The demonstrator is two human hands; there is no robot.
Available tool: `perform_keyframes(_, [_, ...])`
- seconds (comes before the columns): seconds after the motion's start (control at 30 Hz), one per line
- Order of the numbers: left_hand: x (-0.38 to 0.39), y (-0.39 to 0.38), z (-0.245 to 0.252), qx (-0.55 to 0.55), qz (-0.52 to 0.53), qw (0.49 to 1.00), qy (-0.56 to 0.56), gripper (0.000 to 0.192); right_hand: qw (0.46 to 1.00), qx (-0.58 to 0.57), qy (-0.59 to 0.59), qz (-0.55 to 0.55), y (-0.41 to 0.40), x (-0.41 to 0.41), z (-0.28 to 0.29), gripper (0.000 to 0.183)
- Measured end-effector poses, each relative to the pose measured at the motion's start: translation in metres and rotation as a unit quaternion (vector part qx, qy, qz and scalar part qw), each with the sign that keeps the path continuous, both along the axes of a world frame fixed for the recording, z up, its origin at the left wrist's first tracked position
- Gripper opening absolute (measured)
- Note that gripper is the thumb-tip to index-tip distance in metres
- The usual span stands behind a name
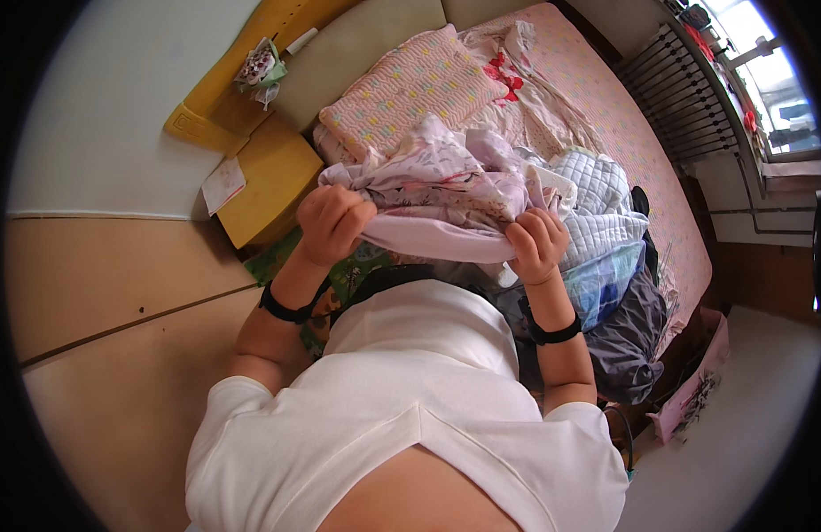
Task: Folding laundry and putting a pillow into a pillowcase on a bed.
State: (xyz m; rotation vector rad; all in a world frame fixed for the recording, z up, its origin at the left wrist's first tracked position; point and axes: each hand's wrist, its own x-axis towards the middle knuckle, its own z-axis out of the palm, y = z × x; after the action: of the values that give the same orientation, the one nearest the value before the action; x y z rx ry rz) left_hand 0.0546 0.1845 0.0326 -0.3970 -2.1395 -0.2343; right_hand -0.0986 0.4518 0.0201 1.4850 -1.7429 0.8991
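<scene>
A bunched pale pink cloth with a floral print (444, 179) hangs between my hands, one edge stretched across towards me. My left hand (336, 223) is closed around its left end, and my right hand (535, 245) grips the other end. Beyond the cloth a quilted pink pillow (410, 90) lies on the bed (650, 173). Just right of my right hand are a white quilted cover (600, 193) and a blue checked cloth (606, 279). The cloth's folds hide part of the bed behind it.
A yellow bedside cabinet (271, 179) stands at the left of the bed, with a paper (224, 186) on it. A dark grey fabric bundle (623, 336) sits at the near right. Against the far right wall are a radiator (680, 96) and a window (763, 73).
</scene>
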Motion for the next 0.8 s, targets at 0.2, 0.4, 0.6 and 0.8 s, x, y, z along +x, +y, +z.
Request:
perform_keyframes(0.2, [-0.006,0.022,-0.017,0.249,0.030,0.881,-0.402,0.078,0.998,-0.008,0.029,0.058,-0.020,0.008,0.016,0.027])
perform_keyframes(0.4, [-0.028,0.061,-0.001,0.243,-0.082,0.930,-0.263,0.071,0.995,0.047,0.055,0.067,-0.044,0.020,0.025,0.024])
perform_keyframes(0.6, [-0.053,0.022,-0.021,0.298,0.002,0.902,-0.311,0.038,0.907,0.239,-0.338,-0.074,-0.052,-0.006,0.016,0.039])
perform_keyframes(0.8, [-0.075,0.013,-0.017,0.368,-0.024,0.861,-0.350,0.028,0.895,0.240,-0.366,-0.084,-0.051,-0.035,0.007,0.044])
